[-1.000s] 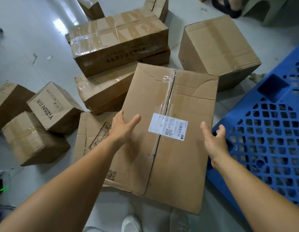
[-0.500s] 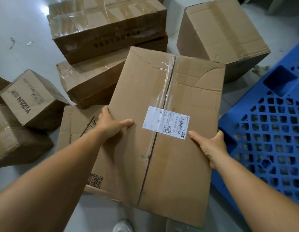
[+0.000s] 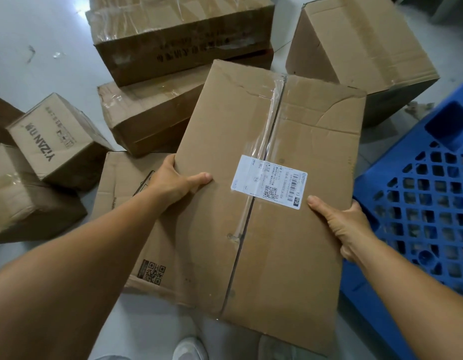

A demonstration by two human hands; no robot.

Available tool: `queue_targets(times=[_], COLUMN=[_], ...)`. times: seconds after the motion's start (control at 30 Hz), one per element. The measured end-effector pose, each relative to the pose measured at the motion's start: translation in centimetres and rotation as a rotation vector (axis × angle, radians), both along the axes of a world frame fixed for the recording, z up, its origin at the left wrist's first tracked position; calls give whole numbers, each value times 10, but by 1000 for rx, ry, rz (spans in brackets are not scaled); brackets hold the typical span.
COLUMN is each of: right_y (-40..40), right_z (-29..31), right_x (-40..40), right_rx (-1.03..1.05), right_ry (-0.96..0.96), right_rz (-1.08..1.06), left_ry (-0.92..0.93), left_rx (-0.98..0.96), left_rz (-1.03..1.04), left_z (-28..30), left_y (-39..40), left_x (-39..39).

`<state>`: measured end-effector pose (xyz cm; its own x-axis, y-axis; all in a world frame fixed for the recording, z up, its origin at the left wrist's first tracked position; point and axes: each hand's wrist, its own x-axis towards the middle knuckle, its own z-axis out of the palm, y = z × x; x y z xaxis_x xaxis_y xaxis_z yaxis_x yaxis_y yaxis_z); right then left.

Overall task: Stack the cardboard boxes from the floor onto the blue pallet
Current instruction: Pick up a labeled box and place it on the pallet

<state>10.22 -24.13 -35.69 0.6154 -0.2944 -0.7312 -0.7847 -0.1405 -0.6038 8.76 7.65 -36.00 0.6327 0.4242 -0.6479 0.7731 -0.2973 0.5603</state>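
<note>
— What does the large cardboard box (image 3: 264, 193) look like, and where is it?

— It is flat and brown, its top seam sealed with clear tape, with a white shipping label (image 3: 268, 182) across that seam and a curved crease near its far right corner. The person holds it above the floor (image 3: 43, 48), just left of the blue pallet (image 3: 417, 203). The left hand (image 3: 173, 181) grips its left edge, thumb lying on top; the right hand (image 3: 342, 222) grips the right edge, thumb on top, the other fingers curled under out of sight.

— And the surroundings?

— A pale, glossy floor with a few scraps on it. The pallet is a plastic grid, lying along the right edge of the floor.

— How many boxes?

— Eight in all: the held one, a flat box with a QR code (image 3: 137, 229) beneath it, two long taped boxes (image 3: 178, 29) stacked behind, a big cube-like box (image 3: 360, 42) far right, and three small boxes at the left, one printed YIZAN (image 3: 53, 136). One pallet, two hands.
</note>
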Motion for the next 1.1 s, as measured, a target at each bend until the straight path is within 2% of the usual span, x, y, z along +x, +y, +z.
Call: queue_targets(times=[0.33,0.8,1.1], right_y=[-9,-50,-90], right_z=[34,172,258], right_x=[-15,-41,-84], right_rx=[17,-48,-64], right_ry=[-16,-66,-63], right_rz=[-27,-63,-178], left_ry=[-36,5,-30], left_rx=[-6,6,33], left_rz=[-5,-84,-186], left_z=[39,178,262], left_y=[-13,-56,-109], left_x=[-13,-16,-23])
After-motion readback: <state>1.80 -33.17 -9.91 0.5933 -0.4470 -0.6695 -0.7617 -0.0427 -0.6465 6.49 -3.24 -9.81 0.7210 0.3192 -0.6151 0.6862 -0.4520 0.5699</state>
